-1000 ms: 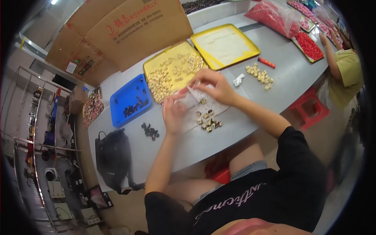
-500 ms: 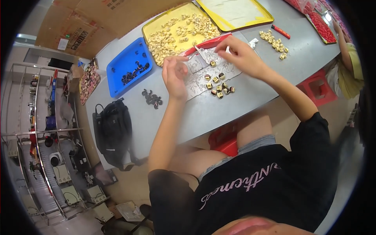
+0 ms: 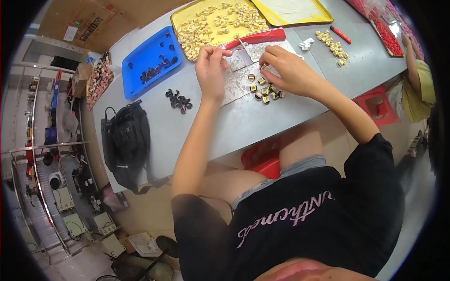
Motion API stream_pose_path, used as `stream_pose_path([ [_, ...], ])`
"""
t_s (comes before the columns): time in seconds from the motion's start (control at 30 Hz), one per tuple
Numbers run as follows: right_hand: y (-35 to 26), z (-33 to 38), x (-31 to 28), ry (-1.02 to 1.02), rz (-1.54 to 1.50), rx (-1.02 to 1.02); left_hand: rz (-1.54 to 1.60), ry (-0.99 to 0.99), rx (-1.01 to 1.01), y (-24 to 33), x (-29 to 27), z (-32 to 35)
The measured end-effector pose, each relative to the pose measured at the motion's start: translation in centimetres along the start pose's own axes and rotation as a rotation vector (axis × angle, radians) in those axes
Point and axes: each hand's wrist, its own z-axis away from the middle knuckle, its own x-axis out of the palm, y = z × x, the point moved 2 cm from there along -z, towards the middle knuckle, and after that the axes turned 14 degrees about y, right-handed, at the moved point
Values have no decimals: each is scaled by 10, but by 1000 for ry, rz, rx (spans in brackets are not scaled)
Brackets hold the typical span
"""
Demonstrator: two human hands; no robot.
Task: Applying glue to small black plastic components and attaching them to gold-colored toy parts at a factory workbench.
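Note:
My right hand (image 3: 288, 70) has thumb and forefinger closed around a small cream-and-dark piece (image 3: 263, 67), partly hidden by the fingers. My left hand (image 3: 211, 69) is over the left edge of a white sheet (image 3: 233, 95), its fingers curled together; whatever they may hold is hidden. Small clear bits are scattered over the sheet, and a red strip (image 3: 262, 37) runs along its far edge. Below my right hand lies a loose cluster of small cream-and-dark blocks (image 3: 266, 99), some on the sheet and some at its near edge.
Left of the sheet are dark curved pieces (image 3: 179, 101), a blue tray (image 3: 130, 90) and a black bag (image 3: 126, 145). A yellow tray (image 3: 180, 21) of cream pieces stands behind. To the right lie more cream pieces (image 3: 330, 46) and a red marker (image 3: 340, 34). Another person's arm (image 3: 412, 58) shows far right.
My right hand has come down toward the blocks and its fingers have closed on the single piece that lay on the sheet. My left hand stays near the sheet's left edge. The view has shifted slightly.

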Motion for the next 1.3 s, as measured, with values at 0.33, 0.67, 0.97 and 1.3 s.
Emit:
stream_pose_path([
  [0.33,-29,27,19,69,77,-84,-8,-50,19,-5,2,5],
  [0.67,-27,19,30,-1,5,-141,-45,-67,70,-5,3,5],
  [0.97,-26,20,33,63,-12,-146,-128,-68,110,-4,4,7],
  [1.3,-20,11,35,61,-5,-192,-180,-88,184,-7,4,7],
])
